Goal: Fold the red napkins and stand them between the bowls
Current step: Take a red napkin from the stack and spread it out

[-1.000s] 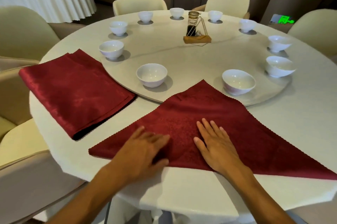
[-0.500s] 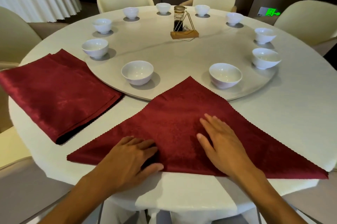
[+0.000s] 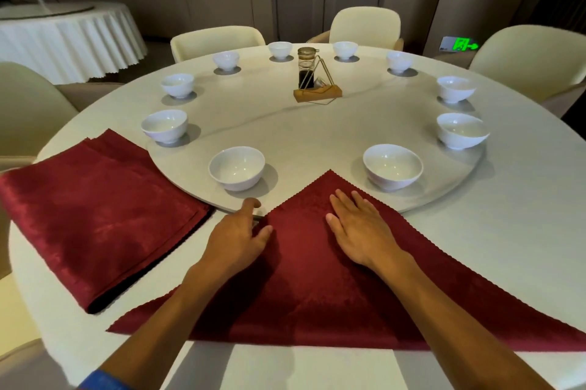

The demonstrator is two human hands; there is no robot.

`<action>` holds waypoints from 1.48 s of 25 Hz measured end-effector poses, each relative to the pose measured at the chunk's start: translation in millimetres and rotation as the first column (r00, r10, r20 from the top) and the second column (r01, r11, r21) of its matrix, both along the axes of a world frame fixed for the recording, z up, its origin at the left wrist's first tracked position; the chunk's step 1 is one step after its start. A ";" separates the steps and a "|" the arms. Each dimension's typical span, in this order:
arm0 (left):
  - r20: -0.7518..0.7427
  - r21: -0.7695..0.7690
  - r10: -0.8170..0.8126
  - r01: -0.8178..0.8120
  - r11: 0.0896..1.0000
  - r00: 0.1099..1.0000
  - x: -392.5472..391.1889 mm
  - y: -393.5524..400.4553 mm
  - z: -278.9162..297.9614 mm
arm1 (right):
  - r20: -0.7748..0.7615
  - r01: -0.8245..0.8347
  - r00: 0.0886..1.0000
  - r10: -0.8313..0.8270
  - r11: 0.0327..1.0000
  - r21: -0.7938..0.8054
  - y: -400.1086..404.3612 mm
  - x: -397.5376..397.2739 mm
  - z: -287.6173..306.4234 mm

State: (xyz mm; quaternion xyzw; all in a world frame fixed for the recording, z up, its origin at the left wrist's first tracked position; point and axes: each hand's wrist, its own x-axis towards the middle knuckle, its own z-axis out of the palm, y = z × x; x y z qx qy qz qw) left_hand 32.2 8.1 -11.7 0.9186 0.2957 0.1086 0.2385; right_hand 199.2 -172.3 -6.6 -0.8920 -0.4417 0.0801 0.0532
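Hands, left (image 3: pixel 236 236) and right (image 3: pixel 358 228), lie spread flat smoothing the red triangular cloth napkin (image 3: pixel 317 288) at frame centre; next, likely fold its corners.

Head-worn camera looks forward and down, close over the table (image 3: pixel 523 231).

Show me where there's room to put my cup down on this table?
Bare room: the turntable inside the ring of bowls, before the bottle stand, and the table's right side. Crowded: the near edge, under the triangle napkin, napkin stack and hands.
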 end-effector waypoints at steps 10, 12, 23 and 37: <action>0.285 -0.302 0.055 0.035 0.952 0.957 1.0 7.2 -10.0 | 0.030 -0.013 0.999 0.011 0.998 0.054 1.0 8.2 -7.6; 0.303 -0.331 0.091 0.015 0.944 0.949 2.0 5.4 -11.5 | 0.018 0.002 1.000 -0.004 0.995 0.098 1.2 7.7 -8.2; 0.332 -0.356 0.128 -0.002 0.934 0.935 -2.6 3.6 -15.5 | -0.021 0.039 0.999 -0.037 0.994 0.105 18.6 16.0 -3.1; 0.372 -0.316 0.148 -0.025 0.948 0.916 -4.4 2.9 -16.1 | -0.037 0.011 0.999 -0.007 0.994 0.105 18.5 24.6 -8.9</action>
